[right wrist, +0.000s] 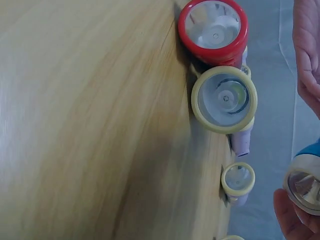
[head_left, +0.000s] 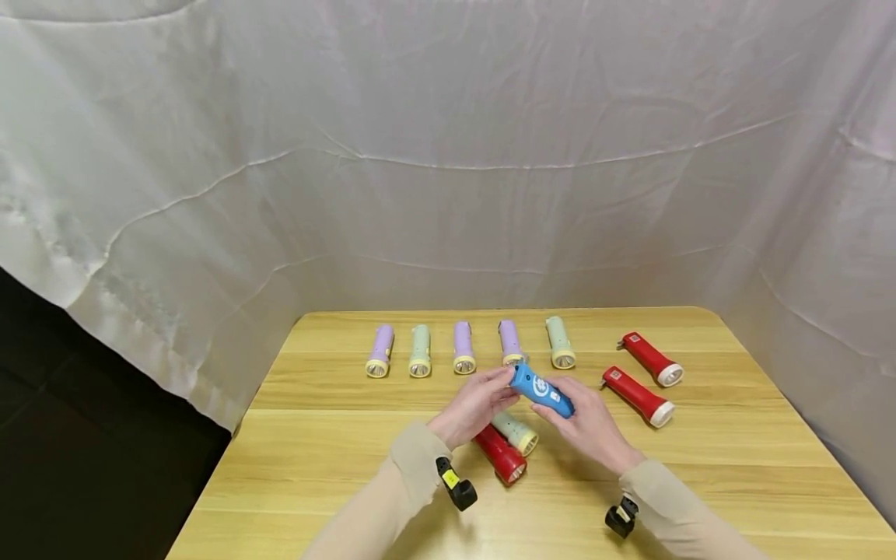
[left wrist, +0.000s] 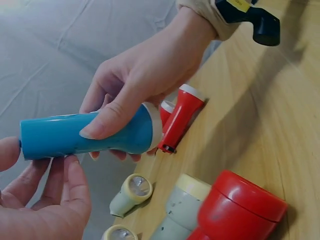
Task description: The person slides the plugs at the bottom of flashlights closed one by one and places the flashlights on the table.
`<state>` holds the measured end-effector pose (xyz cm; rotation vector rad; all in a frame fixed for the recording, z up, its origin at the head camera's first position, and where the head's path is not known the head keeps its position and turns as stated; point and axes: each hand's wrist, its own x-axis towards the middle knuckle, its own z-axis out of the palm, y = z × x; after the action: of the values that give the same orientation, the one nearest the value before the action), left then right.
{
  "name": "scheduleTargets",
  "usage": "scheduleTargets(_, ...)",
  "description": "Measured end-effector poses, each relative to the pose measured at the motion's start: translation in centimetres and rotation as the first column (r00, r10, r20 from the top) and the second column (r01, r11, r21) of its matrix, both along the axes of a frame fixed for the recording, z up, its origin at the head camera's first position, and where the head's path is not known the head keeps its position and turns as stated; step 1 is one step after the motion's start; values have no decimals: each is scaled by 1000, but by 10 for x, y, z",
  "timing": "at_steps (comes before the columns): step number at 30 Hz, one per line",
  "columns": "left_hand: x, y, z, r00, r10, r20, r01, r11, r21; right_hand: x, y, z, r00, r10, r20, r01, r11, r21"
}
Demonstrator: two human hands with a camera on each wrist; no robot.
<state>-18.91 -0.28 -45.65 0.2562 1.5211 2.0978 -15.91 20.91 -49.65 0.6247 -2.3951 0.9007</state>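
1. The glossy blue plastic flashlight (head_left: 535, 385), with a flared head and pale rim, is held above the wood-grain table (head_left: 315, 451), spanning the space between both hands.
2. Right hand (head_left: 584, 416): fingers wrapped around the flashlight's head half. The thumb (left wrist: 107, 120) lies across the near side of the barrel; other fingertips show beneath it.
3. Left hand (head_left: 479, 400): narrow hold on the tail. The thumb is at the end face, and the bent fingers meet the underside close to it.
4. Under the hands, a red plastic flashlight (head_left: 500, 453) and a pale green flashlight with a cream rim (head_left: 516, 432) lie side by side on the table.
5. Right of the right hand, two red flashlights with white rims (head_left: 635, 395) lie slantwise, near each other.
6. Toward the far edge stands a spaced row: three purple flashlights (head_left: 383, 346) and two pale green flashlights (head_left: 420, 346), lying with lenses facing the person.
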Motion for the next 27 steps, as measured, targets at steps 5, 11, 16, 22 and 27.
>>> scheduleTargets(5,1,1,-1,1000,-17,-22,18,1000,16,-1,0,-1,999,-25,37,27,999,-29)
scheduleTargets(11,1,2,0,999,-28,-20,29,998,52,0,3,-1,996,-42,80,46,997,-55)
scheduleTargets(16,1,2,-1,999,-41,-16,42,996,82,4,5,-1,993,-28,113,37,996,-79)
scheduleTargets(22,3,2,-1,1000,-28,-1,28,994,106,3,4,-2,998,-10,56,14,997,-73)
scheduleTargets(27,4,1,-2,998,-30,51,23,991,133,2,3,-4,1000,4,-1,-4,998,-66)
